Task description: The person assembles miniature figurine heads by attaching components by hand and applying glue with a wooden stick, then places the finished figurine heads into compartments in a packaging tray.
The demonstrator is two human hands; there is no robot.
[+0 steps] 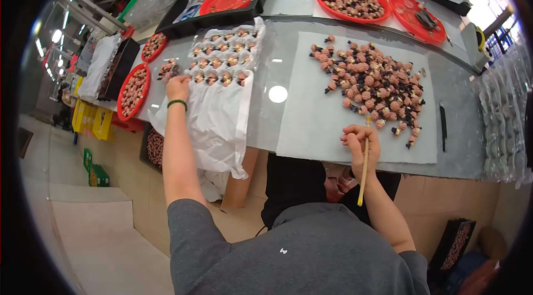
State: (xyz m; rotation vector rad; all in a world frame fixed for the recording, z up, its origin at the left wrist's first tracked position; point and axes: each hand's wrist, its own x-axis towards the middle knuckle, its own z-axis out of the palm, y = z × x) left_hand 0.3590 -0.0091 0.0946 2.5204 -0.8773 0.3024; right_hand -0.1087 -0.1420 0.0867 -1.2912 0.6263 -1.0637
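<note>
Here, right hand: fingers closed around slim stick, apparently for control near the pile.
Left hand: beside white tray; finger closure cannot be determined.

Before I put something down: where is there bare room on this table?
Widest on the grey tabletop, between the white tray and white sheet. The sheet's left side, beside the piled pieces, is open too. A narrower strip separates the black pen from the clear trays. It's crowded around the red bowls left of the tray.
</note>
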